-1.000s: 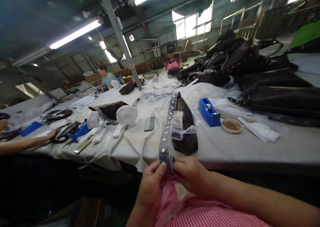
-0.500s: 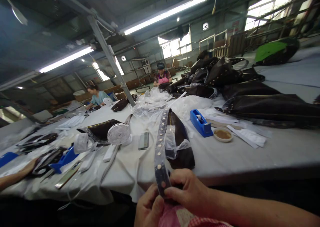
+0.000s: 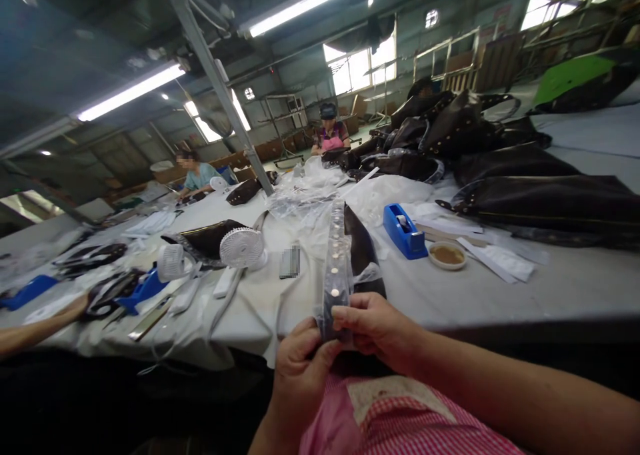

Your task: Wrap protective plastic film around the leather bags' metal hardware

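Observation:
A dark strap with a row of round metal studs (image 3: 335, 274), wrapped in clear plastic film, runs up from my hands and over a dark brown bag (image 3: 363, 248) on the table. My left hand (image 3: 303, 358) pinches the strap's near end from the left, thumb on top. From the right, my right hand (image 3: 377, 325) grips the same strap a little farther up, thumb and fingers closed on its edge. Both hands are just off the table's front edge, above a pink checked apron (image 3: 400, 415). The strap's underside is hidden.
A blue tape dispenser (image 3: 404, 231) and a shallow dish (image 3: 447, 255) stand to the right, with dark bags (image 3: 555, 201) heaped behind. On the left are a white fan (image 3: 242, 247), another blue dispenser (image 3: 145, 289) and a co-worker's arm (image 3: 45, 325). Two people sit farther back.
Both hands have risen a little with the strap, and my right hand now grips it slightly above my left. The strap stands straighter. The view has shifted slightly.

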{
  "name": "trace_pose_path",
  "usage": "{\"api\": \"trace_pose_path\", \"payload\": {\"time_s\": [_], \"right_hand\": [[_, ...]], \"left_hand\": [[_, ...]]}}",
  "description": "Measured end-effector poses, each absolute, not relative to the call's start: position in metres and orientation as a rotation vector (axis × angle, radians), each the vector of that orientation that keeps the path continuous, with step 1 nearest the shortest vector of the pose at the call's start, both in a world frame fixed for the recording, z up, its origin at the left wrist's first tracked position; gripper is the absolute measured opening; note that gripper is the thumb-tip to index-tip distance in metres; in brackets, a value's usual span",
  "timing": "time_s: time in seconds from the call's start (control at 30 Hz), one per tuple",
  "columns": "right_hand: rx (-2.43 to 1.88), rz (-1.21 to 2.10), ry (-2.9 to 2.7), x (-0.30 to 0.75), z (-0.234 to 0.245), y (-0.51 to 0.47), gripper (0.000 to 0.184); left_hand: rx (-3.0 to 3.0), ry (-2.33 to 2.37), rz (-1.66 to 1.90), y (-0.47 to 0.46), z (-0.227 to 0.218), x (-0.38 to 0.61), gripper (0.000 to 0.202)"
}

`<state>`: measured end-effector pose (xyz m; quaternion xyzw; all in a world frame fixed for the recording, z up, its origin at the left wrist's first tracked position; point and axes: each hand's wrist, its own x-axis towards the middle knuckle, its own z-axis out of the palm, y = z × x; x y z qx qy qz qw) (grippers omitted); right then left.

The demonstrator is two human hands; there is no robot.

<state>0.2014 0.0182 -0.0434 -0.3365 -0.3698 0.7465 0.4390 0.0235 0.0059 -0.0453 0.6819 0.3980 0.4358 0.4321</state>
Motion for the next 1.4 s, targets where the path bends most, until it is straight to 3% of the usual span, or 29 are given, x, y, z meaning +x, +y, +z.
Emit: {"api": "trace_pose_path", "payload": {"time_s": [0.17,0.27,0.33,0.5,0.6,0.73,0.93,1.03,1.2,1.33,1.4], "right_hand": [[-0.863,1.758,-0.91,0.193,-0.041,0.017,0.034],[-0.926,1.443,-1.286,0.197,-0.039,0.018,0.024],[-1.017,1.122,-1.558,0.201,-0.038,0.019,0.022],[-1.391,0.349,-1.911,0.207,-0.043,0.018,0.02],[-1.452,0.156,-1.972,0.21,-0.044,0.013,0.023],[-1.194,0.414,-1.998,0.226,-0.031,0.011,0.024],[-0.887,1.555,-1.299,0.248,-0.006,0.024,0.054],[-0.811,1.851,-0.928,0.248,-0.001,0.029,0.053],[-0.949,1.683,-0.89,0.251,0.007,0.033,0.035],[-1.015,1.14,-1.389,0.258,0.012,0.044,0.02],[-1.02,0.763,-1.634,0.26,0.011,0.053,0.019]], "left_hand": [[1.829,0.986,1.009,0.01,-0.05,0.019,0.02],[1.589,1.005,0.898,0.021,-0.045,0.019,0.044],[1.549,1.09,0.876,0.028,-0.037,0.025,0.05],[1.858,1.265,0.95,0.034,-0.017,0.055,0.034],[1.734,1.202,1.018,0.034,-0.018,0.064,0.032],[1.401,1.032,1.054,0.037,-0.022,0.06,0.024],[1.429,0.928,1.014,0.039,-0.003,0.06,0.025],[1.625,0.912,0.977,0.034,0.002,0.071,0.022],[1.825,0.981,0.979,0.043,0.003,0.08,0.03],[1.375,0.862,0.791,0.074,0.02,0.086,0.05],[1.154,0.824,0.797,0.091,0.032,0.093,0.05]]}}
